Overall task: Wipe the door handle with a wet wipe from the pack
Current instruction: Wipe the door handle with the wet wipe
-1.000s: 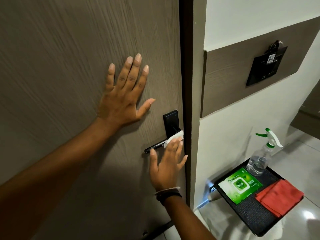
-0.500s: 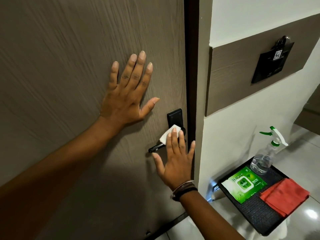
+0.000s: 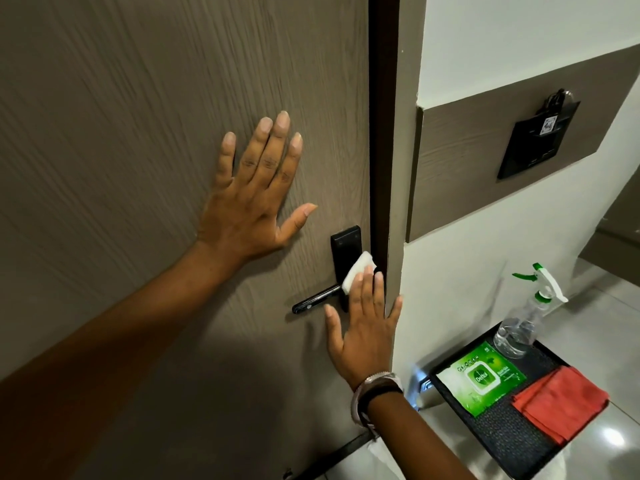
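A black lever door handle (image 3: 313, 300) with a black backplate (image 3: 343, 247) is set on the brown door near its right edge. My right hand (image 3: 363, 327) presses a folded white wet wipe (image 3: 356, 276) flat against the handle's base and the lower backplate, fingers straight. The lever's free end sticks out to the left of the hand. My left hand (image 3: 256, 199) lies flat and spread on the door, up and left of the handle, holding nothing. The green wet wipe pack (image 3: 481, 377) lies on a black tray at the lower right.
The black tray (image 3: 512, 441) also holds a clear spray bottle (image 3: 523, 320) with a green and white trigger and a folded red cloth (image 3: 561, 408). The dark door frame (image 3: 382, 133) runs beside the handle. A black wall switch plate (image 3: 533, 143) sits on the right wall.
My right hand has slid the wipe up and to the right, from the lever onto the handle's base and backplate. The left hand stays pressed on the door.
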